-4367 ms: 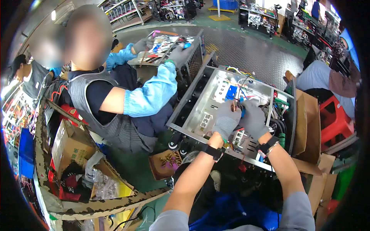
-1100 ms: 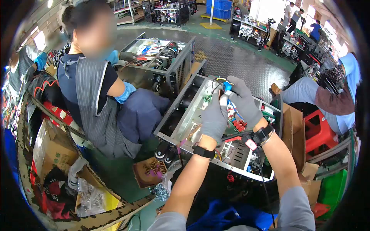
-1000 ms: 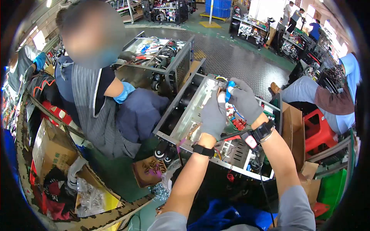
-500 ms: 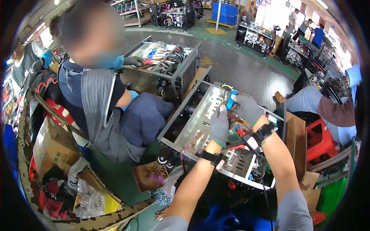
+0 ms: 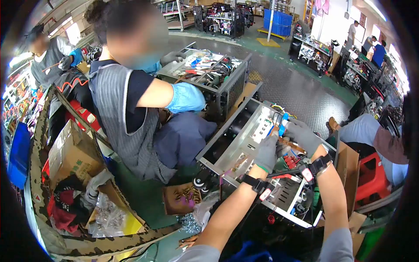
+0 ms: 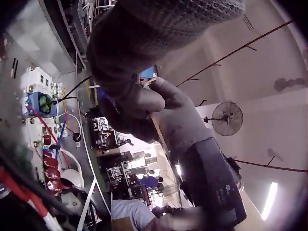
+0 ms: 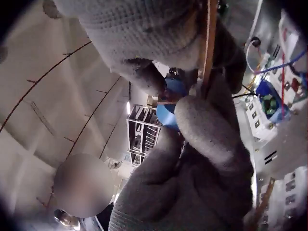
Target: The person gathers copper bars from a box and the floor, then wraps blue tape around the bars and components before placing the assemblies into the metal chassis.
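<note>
In the head view my gloved left hand (image 5: pixel 267 153) grips a copper strip (image 5: pixel 292 146), which slants across to below my right hand. My gloved right hand (image 5: pixel 303 134) pinches a small blue part (image 5: pixel 284 118) with its thumb and fingers. The right wrist view shows the curved blue part (image 7: pixel 167 115) between the two hands, and the edge of the copper strip (image 7: pixel 209 43) right at my right thumb. Both hands are close together over an open metal chassis (image 5: pixel 238 159). Inside it sit white terminal blocks (image 5: pixel 263 124), red capped parts (image 5: pixel 291 162) and wires.
Left of me a seated person (image 5: pixel 131 100) works at another open chassis (image 5: pixel 174 67). On the floor stands a box of brass pieces (image 5: pixel 182 197). A cardboard box (image 5: pixel 347 163) and a red stool (image 5: pixel 371 179) flank the right side. Black cables cross near my wrists.
My hands were lower in the chassis seconds ago; now they are raised, and the copper strip shows plainly. The head view has swung left. The seated person's arm has come up.
</note>
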The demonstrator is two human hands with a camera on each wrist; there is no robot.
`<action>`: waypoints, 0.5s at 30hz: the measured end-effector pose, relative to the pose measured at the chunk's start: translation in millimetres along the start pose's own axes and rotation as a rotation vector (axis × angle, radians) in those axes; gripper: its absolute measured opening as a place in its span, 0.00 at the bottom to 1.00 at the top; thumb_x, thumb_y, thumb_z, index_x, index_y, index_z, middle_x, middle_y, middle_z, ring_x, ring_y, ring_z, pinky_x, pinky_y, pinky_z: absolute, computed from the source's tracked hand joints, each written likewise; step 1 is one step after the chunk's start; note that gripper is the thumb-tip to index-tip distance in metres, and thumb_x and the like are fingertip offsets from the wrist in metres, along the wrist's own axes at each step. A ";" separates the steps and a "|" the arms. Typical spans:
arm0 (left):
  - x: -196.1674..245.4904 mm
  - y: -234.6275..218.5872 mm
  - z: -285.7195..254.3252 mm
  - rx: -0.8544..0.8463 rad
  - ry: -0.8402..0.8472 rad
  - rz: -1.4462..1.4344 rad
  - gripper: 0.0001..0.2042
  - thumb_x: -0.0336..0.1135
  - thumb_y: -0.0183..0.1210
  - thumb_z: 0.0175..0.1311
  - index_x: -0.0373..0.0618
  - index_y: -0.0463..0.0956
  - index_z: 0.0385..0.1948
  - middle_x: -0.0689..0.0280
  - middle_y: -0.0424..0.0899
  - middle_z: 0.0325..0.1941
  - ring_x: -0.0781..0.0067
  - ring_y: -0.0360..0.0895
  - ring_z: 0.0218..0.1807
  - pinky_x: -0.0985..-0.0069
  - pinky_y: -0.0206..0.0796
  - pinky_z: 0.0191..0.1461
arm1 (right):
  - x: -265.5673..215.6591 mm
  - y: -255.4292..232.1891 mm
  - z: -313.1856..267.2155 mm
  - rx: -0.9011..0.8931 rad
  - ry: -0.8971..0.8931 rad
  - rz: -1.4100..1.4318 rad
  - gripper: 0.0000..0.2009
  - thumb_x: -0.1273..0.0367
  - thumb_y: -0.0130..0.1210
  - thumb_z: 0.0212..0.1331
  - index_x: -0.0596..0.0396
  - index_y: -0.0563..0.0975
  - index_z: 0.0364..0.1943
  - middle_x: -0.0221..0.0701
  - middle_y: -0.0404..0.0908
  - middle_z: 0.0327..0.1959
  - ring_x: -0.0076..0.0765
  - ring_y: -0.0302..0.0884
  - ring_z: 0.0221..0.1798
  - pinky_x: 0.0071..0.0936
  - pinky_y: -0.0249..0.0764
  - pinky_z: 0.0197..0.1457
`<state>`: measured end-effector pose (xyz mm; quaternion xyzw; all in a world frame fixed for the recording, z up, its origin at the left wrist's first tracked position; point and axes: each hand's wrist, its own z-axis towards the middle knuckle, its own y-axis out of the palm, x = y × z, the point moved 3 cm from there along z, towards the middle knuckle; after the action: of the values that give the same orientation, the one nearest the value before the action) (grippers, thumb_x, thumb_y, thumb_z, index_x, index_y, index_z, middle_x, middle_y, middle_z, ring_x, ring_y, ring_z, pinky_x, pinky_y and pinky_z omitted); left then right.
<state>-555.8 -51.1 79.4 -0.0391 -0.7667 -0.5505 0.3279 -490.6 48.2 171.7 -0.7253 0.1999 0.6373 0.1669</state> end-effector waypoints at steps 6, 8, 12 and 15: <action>1.4 12.6 -11.2 0.023 0.064 0.089 0.14 0.45 0.48 0.71 0.42 0.74 0.40 0.63 0.81 0.35 0.70 0.82 0.37 0.73 0.80 0.42 | 15.3 -10.9 -4.2 -0.018 -0.057 -0.750 0.21 0.56 0.50 0.65 0.61 0.77 0.50 0.42 0.80 0.39 0.37 0.77 0.43 0.30 0.71 0.48; 1.5 14.9 -12.9 0.031 0.069 0.073 0.14 0.44 0.48 0.71 0.43 0.74 0.39 0.63 0.80 0.34 0.71 0.81 0.36 0.73 0.79 0.42 | 6.3 -1.2 -13.8 -0.002 -0.078 -0.764 0.21 0.56 0.50 0.65 0.60 0.76 0.51 0.44 0.81 0.38 0.42 0.78 0.42 0.33 0.72 0.48; -21.2 -9.8 8.5 0.090 0.164 0.214 0.13 0.43 0.48 0.70 0.44 0.74 0.40 0.65 0.80 0.35 0.72 0.80 0.35 0.75 0.78 0.42 | 52.4 -25.8 7.6 0.138 -0.439 -1.086 0.19 0.58 0.48 0.65 0.58 0.76 0.51 0.48 0.80 0.37 0.52 0.78 0.41 0.41 0.72 0.47; -38.3 -28.8 26.9 0.057 0.263 0.291 0.12 0.43 0.48 0.70 0.44 0.75 0.39 0.67 0.80 0.34 0.76 0.79 0.33 0.78 0.74 0.36 | 23.8 -4.6 -11.9 0.146 -0.403 -1.093 0.17 0.60 0.48 0.65 0.59 0.76 0.48 0.50 0.80 0.37 0.55 0.77 0.40 0.44 0.72 0.45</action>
<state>-550.3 -27.4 30.2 -0.0683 -0.7188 -0.4758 0.5022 -475.5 44.4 149.6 -0.5743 -0.1952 0.5686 0.5557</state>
